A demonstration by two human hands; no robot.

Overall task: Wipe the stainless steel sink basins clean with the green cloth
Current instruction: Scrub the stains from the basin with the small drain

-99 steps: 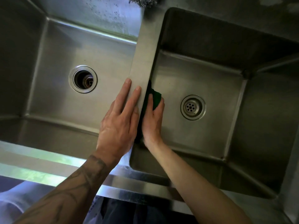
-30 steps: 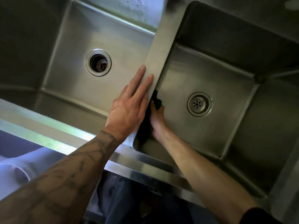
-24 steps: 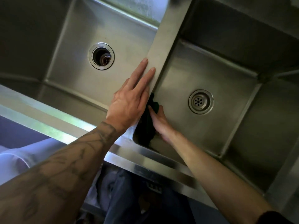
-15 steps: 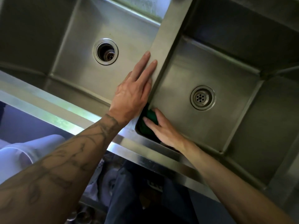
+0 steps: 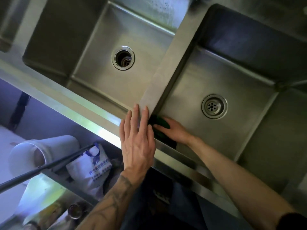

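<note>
Green cloth [image 5: 160, 121] now nearer basin [image 5: 191, 90] front corner

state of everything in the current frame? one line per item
left hand: flat, fingers straight, resting on the divider.
right hand: down in the right basin, holding the green cloth.
green cloth: bunched, pressed into the basin's near left corner.
left drain: open hole, no strainer cover.
right drain: perforated strainer fitted.
</note>
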